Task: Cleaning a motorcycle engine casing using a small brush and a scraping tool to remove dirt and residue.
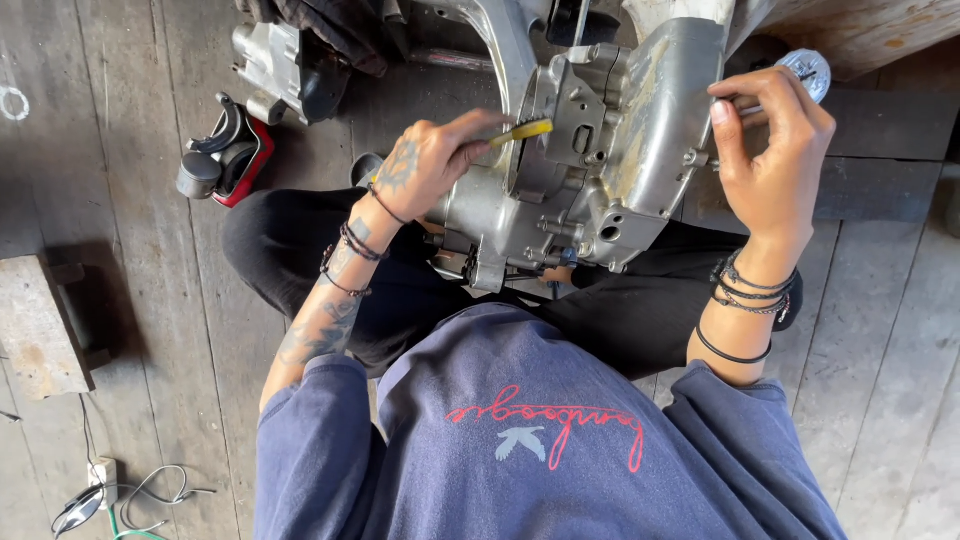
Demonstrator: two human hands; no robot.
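Plank floor (150, 330), left hand (425, 165) gripping yellow-handled tool (522, 131), right hand (775, 150) on engine casing (610, 150)

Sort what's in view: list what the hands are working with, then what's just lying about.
In hand:
left hand
yellow-handled tool
silver metal engine casing
right hand
clear-handled tool

Lying about:
red and black part
grey wooden block
white cable

navy sweatshirt (540, 440), black trousers (300, 230), dark wrist bands (752, 290), tattooed forearm (330, 320).
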